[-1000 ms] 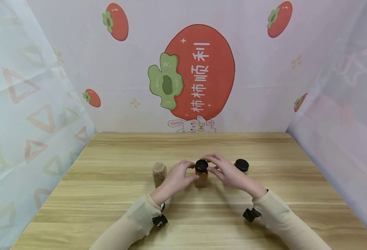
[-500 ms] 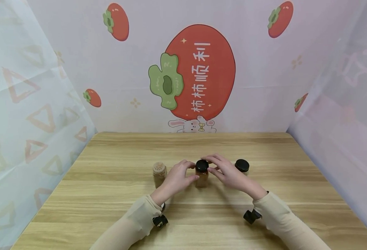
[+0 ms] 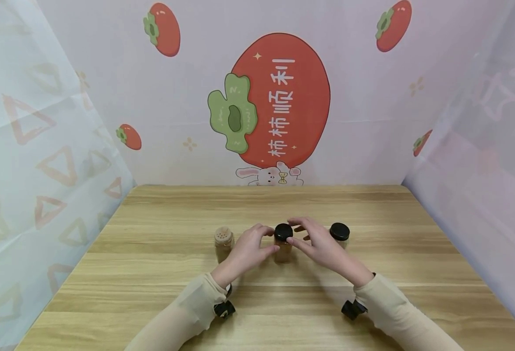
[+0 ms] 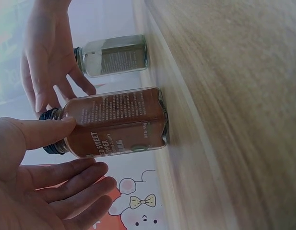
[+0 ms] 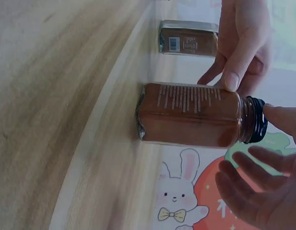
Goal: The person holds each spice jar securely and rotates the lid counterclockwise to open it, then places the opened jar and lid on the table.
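Note:
A square glass spice jar [image 3: 283, 251] of reddish-brown powder stands upright mid-table, with a black lid [image 3: 283, 231] on top. Its label, legible in part in the left wrist view, reads "SWEET". My left hand [image 3: 252, 249] holds the jar from the left, thumb [image 4: 54, 132] on one side below the neck and fingers along the other. On the right, my right hand [image 3: 320, 243] has its thumb [image 5: 279, 117] at the edge of the lid. Its other fingers [image 5: 243, 179] are spread and loosely bent, off the lid.
Left of my left hand stands a spice jar [image 3: 224, 243] with a pale, holed shaker top. Another jar with a black lid [image 3: 339, 231] stands behind my right hand. Black cameras are strapped at both wrists. A printed cloth backdrop [image 3: 349, 165] rises behind the wooden table [image 3: 266, 204].
My right hand's fingers have spread away from the lid, while the thumb stays at its near edge. The left hand and the jar keep their place.

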{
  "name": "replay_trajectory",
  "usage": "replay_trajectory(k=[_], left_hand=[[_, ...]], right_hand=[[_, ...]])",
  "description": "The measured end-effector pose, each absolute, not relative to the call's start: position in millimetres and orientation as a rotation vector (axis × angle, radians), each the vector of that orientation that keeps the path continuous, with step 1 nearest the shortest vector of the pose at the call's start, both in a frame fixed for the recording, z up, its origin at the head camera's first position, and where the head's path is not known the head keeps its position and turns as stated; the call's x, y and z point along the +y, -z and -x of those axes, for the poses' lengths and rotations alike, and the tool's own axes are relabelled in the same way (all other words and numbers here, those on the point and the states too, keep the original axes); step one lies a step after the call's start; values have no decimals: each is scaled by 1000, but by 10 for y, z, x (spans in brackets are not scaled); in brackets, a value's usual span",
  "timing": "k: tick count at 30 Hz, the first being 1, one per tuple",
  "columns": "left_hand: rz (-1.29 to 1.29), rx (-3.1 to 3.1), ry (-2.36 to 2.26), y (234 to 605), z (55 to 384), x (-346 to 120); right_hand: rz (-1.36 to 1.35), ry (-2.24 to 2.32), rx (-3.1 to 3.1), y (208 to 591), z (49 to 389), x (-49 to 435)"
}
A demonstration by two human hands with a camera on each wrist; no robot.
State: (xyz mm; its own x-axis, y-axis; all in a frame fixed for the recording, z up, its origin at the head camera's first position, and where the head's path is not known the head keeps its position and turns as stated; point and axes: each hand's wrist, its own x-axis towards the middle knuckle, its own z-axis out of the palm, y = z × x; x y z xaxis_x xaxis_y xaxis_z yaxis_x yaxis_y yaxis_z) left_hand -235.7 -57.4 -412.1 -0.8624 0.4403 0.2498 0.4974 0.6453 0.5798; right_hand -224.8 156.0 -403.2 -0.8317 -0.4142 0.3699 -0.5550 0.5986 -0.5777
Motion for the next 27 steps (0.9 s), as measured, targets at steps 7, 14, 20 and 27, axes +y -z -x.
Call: replay_trajectory(k=[7,14,20,27], left_hand=[[790,-2773,1020,4110,2350,-571],[795,-2782,1013,4103,2355,-573],[795,-2785,1017,4104,2354,-570],[802,-2773,1019,4103,2352,-567]], right_hand=[[-625,-1082,-2643,4025,2226,1496],[-529,-1054,-2663,3980,2216,1444],[-513,-1016,-2662,3990,2224,1437],[-502,-1022,-2652,3977,2208,1422]])
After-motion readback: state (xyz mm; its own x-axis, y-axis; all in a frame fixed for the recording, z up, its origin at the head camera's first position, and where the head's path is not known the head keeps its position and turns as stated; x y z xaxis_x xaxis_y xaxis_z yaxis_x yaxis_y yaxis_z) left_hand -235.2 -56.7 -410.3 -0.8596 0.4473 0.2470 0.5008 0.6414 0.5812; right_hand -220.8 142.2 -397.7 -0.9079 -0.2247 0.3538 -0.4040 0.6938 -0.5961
